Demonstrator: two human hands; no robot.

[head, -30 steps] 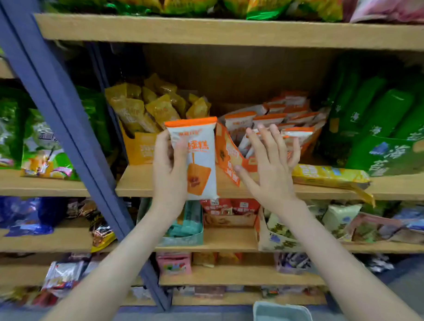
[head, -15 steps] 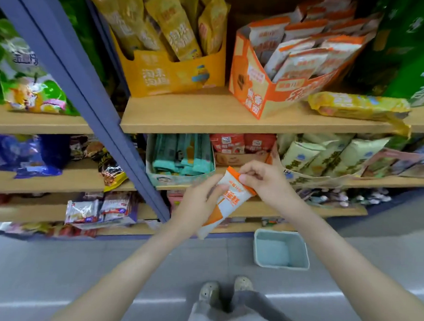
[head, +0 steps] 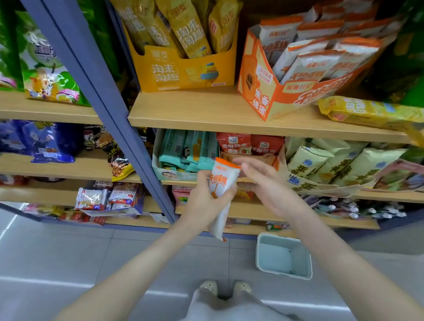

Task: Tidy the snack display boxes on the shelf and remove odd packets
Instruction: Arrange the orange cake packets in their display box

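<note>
Two pale shoes (head: 209,286) stand on the grey floor tiles at the bottom edge. Just ahead of them and to the right, a light blue bin (head: 309,259) sits on the floor by the foot of the shelving.

Above the bin, both arms reach forward and meet in front of the lower shelves. The left hand (head: 204,201) is wrapped around the middle of a snack packet (head: 221,182), with fingers and thumb curled round it. The packet is held nearly upright, its lower end hanging below the fist. It is a slim white pouch with an orange band across the top seal, orange characters below that and an orange patch lower down. The right hand (head: 267,186) is just beside it with its fingers loosely bent and spread, gripping nothing. One fingertip lies at the orange top edge, but whether it touches is unclear.

Behind the hands is a teal display box (head: 174,174) of teal packets. On the wooden shelf (head: 208,112) above stand a yellow display box (head: 185,75) of yellow packets and, to its right, an orange display box (head: 275,97), turned at an angle. It holds pouches with the same white body and orange top. A long yellow packet (head: 373,112) lies flat beside the orange box.
</note>
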